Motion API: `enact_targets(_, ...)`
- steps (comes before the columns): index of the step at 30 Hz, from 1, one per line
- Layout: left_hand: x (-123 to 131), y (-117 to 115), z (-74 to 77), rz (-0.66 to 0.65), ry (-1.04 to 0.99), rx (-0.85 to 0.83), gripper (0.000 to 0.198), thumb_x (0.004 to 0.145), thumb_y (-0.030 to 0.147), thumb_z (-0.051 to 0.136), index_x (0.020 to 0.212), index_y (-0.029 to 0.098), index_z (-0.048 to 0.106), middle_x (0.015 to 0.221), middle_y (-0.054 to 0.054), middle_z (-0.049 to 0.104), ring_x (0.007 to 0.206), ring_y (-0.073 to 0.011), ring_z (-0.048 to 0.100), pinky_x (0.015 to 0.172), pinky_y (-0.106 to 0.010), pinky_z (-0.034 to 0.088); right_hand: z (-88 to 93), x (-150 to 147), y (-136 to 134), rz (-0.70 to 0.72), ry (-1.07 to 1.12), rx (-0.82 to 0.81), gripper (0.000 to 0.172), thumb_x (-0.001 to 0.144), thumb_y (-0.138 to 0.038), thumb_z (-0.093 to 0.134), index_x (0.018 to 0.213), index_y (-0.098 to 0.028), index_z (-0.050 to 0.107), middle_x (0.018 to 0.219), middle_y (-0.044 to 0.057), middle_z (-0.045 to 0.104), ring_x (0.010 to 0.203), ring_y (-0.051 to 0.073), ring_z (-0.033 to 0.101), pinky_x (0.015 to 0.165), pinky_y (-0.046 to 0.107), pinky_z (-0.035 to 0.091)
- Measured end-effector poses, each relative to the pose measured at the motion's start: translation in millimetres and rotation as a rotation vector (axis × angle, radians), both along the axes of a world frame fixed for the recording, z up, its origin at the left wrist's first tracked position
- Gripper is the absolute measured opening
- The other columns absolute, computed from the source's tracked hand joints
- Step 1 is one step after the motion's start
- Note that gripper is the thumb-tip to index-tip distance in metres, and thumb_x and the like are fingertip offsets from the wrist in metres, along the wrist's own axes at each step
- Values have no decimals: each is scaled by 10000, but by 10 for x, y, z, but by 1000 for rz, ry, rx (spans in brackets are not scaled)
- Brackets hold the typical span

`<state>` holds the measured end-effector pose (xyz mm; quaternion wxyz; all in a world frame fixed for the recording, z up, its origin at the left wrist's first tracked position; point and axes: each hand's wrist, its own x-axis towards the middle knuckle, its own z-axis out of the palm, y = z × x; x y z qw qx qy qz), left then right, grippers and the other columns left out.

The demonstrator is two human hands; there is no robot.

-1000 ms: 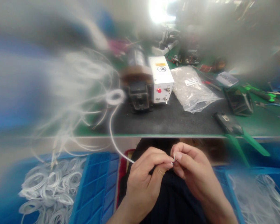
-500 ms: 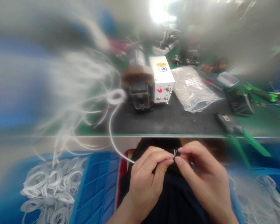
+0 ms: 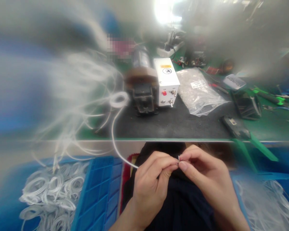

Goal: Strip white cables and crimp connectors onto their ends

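A white cable (image 3: 116,142) runs down from its coil on the bench edge into my left hand (image 3: 153,184), whose fingers are closed around it near its end. A short white wire (image 3: 179,158) stands up between the two hands at that end. My right hand (image 3: 208,178) is closed in a pinch at the same spot, thumb and forefinger pressed on the thin wires of the cable. The fingertips hide most of these wires. Both hands are just in front of the bench edge, above dark clothing.
A white switch box (image 3: 168,81) stands beside a dark machine (image 3: 145,99) on the black mat (image 3: 183,125). Right of them lie a clear plastic bag (image 3: 198,93) and a green-handled tool (image 3: 238,128). Blue crates (image 3: 96,192) with coiled cables (image 3: 55,192) flank me.
My right fingers have moved slightly left, closer to the left fingertips, and closed over the thin wires. The dark and reddish wires seen before are now covered. My left hand is nearly still.
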<state>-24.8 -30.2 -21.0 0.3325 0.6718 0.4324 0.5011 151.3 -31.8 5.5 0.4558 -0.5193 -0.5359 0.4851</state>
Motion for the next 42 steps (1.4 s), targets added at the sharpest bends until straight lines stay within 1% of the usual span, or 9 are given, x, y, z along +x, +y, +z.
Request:
enact_targets(5, -5, -8, 8, -2, -7, -3, 168, 1019, 21, 692, 1016, 180, 748, 952, 7, 745, 862, -90, 696, 812, -158, 542, -19, -13, -14, 0, 21, 1, 71, 974, -211, 798, 951, -276, 782, 869, -30, 688, 743, 117, 641, 649, 207, 515)
enact_targets(9, -4, -13, 10, 7, 7, -22, 171, 1022, 29, 686, 1039, 183, 758, 958, 5, 753, 872, -92, 705, 818, -155, 544, -9, -45, -31, -7, -18, 39, 104, 983, -186, 775, 934, -274, 751, 871, -34, 678, 750, 120, 641, 648, 215, 516)
enact_targets(13, 5, -27, -4, 18, 20, -19, 162, 1023, 34, 679, 1035, 176, 755, 955, 0, 754, 872, -96, 710, 816, -158, 546, -10, -57, -61, -10, -137, 147, 155, 979, -129, 749, 951, -277, 712, 870, -36, 662, 744, 126, 634, 613, 234, 494)
enact_targets(17, -2, -45, -11, 9, 36, -12, 161, 1026, 33, 673, 1043, 173, 753, 953, -1, 747, 869, -92, 705, 816, -154, 539, -13, -8, -96, 41, -265, 259, 196, 975, -90, 736, 1027, -275, 702, 920, -29, 662, 743, 126, 623, 640, 272, 489)
enact_targets(21, -19, -42, -5, -1, 52, -5, 155, 1030, 43, 674, 1040, 177, 751, 942, 3, 743, 857, -91, 698, 805, -157, 534, -6, 51, -104, 93, -307, 304, 215, 980, -64, 714, 1060, -263, 691, 954, -21, 667, 762, 122, 629, 652, 281, 491)
enact_targets(27, -22, -38, 13, 11, 75, 20, 170, 1008, 26, 691, 1028, 182, 758, 940, 3, 755, 855, -104, 712, 806, -170, 553, -34, 63, -116, 109, -376, 379, 220, 957, -38, 699, 1053, -235, 675, 978, -8, 670, 803, 128, 631, 694, 295, 489)
enact_targets(36, -25, -58, 16, 8, 88, 30, 171, 998, 28, 708, 1023, 187, 766, 954, -8, 771, 855, -119, 731, 797, -188, 570, -29, 57, -118, 35, -348, 340, 198, 965, -47, 679, 998, -242, 673, 939, 3, 684, 774, 153, 639, 687, 317, 483)
enact_targets(39, -31, -58, 17, -5, 93, 27, 173, 1001, 30, 710, 1037, 190, 765, 958, -5, 770, 867, -114, 730, 818, -184, 566, -49, 50, -98, 12, -305, 310, 190, 979, -58, 667, 962, -247, 669, 924, 6, 681, 804, 172, 653, 712, 327, 486)
enact_targets(42, -29, -52, 23, 3, 85, 24, 176, 996, 27, 711, 1032, 192, 760, 946, 1, 764, 857, -110, 723, 816, -180, 567, -80, 54, -95, 26, -256, 279, 194, 985, -62, 658, 942, -251, 666, 917, 3, 683, 839, 185, 666, 742, 336, 490)
